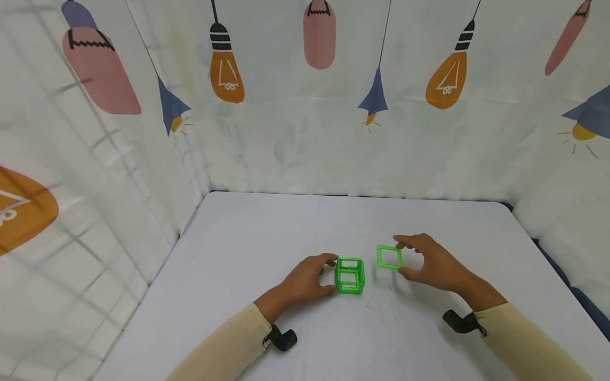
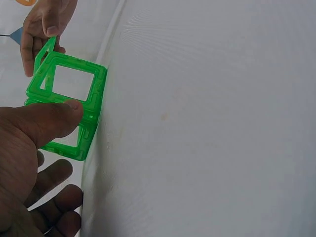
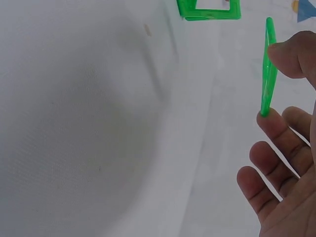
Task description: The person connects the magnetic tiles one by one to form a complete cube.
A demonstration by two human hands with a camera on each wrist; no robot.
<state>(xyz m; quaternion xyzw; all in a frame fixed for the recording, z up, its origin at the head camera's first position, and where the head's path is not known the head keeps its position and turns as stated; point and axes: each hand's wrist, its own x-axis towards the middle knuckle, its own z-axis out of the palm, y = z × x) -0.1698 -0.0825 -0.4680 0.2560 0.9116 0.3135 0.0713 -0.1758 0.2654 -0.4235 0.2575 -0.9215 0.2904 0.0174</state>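
Note:
On the table, an open-framed cube of green magnetic tiles (image 1: 349,270) sits near the middle. My left hand (image 1: 299,283) grips its left side between thumb and forefinger. In the left wrist view the thumb presses on the frame of the tile cube (image 2: 74,61), and the other fingers curl loosely below. To the right of the cube, my right hand (image 1: 440,267) pinches a single green square magnetic tile (image 1: 379,257) by its edges. The right wrist view shows this tile (image 3: 269,74) edge-on between thumb and fingertip, apart from the cube.
The white table (image 1: 267,222) spreads around both hands. A pale cloth wall (image 1: 295,148) printed with bulbs, lamps and pencils rises behind it, with another at the left. Black camera mounts (image 1: 284,338) sit at both wrists.

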